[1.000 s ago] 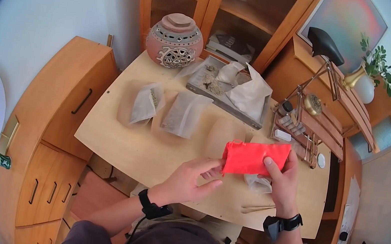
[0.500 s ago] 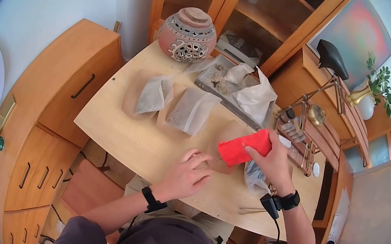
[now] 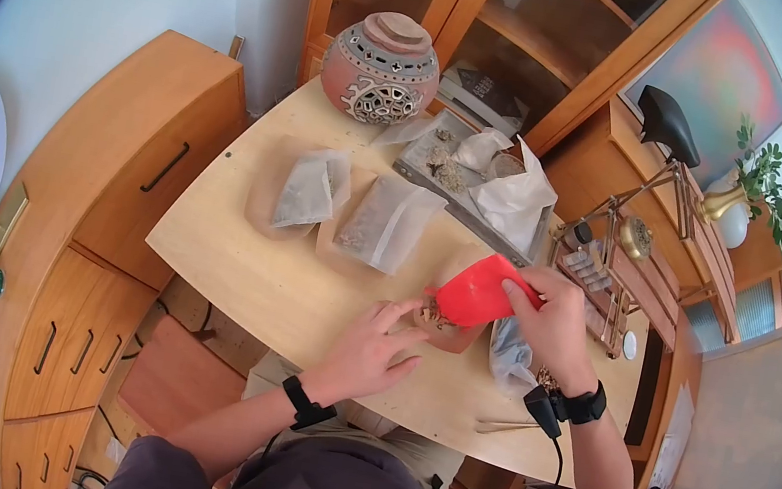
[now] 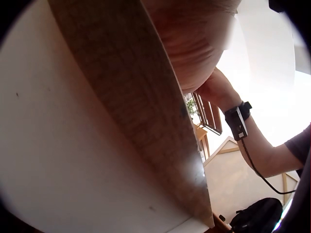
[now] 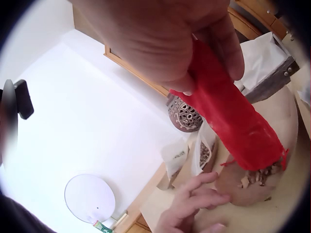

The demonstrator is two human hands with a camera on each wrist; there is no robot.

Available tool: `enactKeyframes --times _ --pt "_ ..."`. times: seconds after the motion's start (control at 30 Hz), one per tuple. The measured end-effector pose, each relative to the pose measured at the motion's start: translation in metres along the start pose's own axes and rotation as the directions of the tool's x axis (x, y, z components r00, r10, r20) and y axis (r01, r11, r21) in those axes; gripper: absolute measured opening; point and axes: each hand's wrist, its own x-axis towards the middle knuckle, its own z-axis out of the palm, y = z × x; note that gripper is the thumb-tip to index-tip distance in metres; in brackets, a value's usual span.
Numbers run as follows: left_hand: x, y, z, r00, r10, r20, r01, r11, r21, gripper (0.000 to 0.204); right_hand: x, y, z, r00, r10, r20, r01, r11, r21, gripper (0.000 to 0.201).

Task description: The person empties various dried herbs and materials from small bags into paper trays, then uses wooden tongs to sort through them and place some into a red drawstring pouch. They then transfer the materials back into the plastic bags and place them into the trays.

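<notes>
My right hand (image 3: 555, 332) pinches one end of a red cloth pouch (image 3: 480, 293), tilted with its mouth down over a brown paper piece. In the right wrist view, brown dried bits (image 5: 260, 177) lie beneath the mouth of the red pouch (image 5: 238, 121). My left hand (image 3: 365, 352), fingers relaxed and holding nothing, is beside the paper's near left edge; it also shows in the right wrist view (image 5: 194, 206). A clear plastic bag (image 3: 511, 354) lies just under my right hand.
Two translucent pouches (image 3: 313, 190) (image 3: 380, 223) lie on brown papers to the left. Behind them stand a patterned pot (image 3: 381, 76) and a grey tray (image 3: 466, 201). A wooden rack (image 3: 609, 277) is at the right, sticks (image 3: 511, 424) at the near edge.
My right hand has tipped the red pouch mouth-down, and brown bits now show on the paper. My left hand has let go of the pouch and moved left of it.
</notes>
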Motion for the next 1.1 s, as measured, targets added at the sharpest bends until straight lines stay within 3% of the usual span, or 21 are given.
enactKeyframes --times 0.07,0.17,0.27,0.37,0.47,0.57,0.67,0.77,0.87,1.0,1.1 --pt "0.0 0.0 0.0 1.0 -0.001 0.004 0.001 1.0 0.002 0.032 0.002 -0.01 -0.005 0.999 0.052 -0.001 -0.052 0.999 -0.015 0.013" --pt "0.0 0.0 0.0 1.0 0.01 0.005 -0.01 1.0 0.007 0.032 -0.001 -0.001 -0.001 0.996 -0.047 -0.072 0.042 0.996 -0.073 0.013" --pt "-0.001 -0.001 0.001 1.0 0.003 0.011 -0.003 1.0 0.007 0.032 0.005 -0.01 -0.01 0.99 0.074 -0.121 -0.083 0.994 -0.065 0.014" --pt "0.001 -0.001 0.001 1.0 0.001 0.014 -0.001 1.0 0.009 0.032 0.002 -0.002 -0.003 0.991 -0.054 -0.119 0.043 0.995 -0.095 0.015" --pt "-0.002 -0.002 0.001 1.0 -0.007 0.009 0.007 1.0 0.0 0.034 0.005 -0.006 -0.01 0.98 0.044 -0.196 -0.057 0.996 -0.062 0.016" --pt "0.0 -0.001 0.003 0.999 -0.029 0.025 0.029 0.999 -0.019 0.035 0.002 0.0 -0.005 0.993 -0.004 -0.119 -0.007 0.996 -0.093 0.018" --pt "-0.003 -0.006 0.008 1.0 -0.013 -0.001 0.013 1.0 0.011 0.035 0.002 0.004 -0.012 0.969 -0.007 -0.246 -0.027 0.991 -0.134 0.019" --pt "-0.002 -0.004 0.005 1.0 -0.019 0.024 0.018 0.999 0.038 0.036 0.001 -0.001 -0.013 0.98 0.135 -0.148 -0.147 0.987 -0.069 0.023" --pt "-0.001 -0.005 0.006 0.999 -0.037 0.021 0.037 0.999 0.0 0.036 -0.004 0.014 -0.012 0.961 0.149 -0.235 -0.157 0.988 -0.014 0.025" --pt "0.0 -0.002 0.006 0.999 -0.042 0.02 0.042 0.999 -0.016 0.035 -0.005 0.012 -0.013 0.967 0.141 -0.212 -0.16 0.984 -0.074 0.026" --pt "0.001 -0.003 0.006 0.999 -0.04 0.019 0.041 0.999 -0.008 0.034 -0.003 0.009 -0.02 0.924 0.273 -0.269 -0.275 0.961 0.032 0.026"
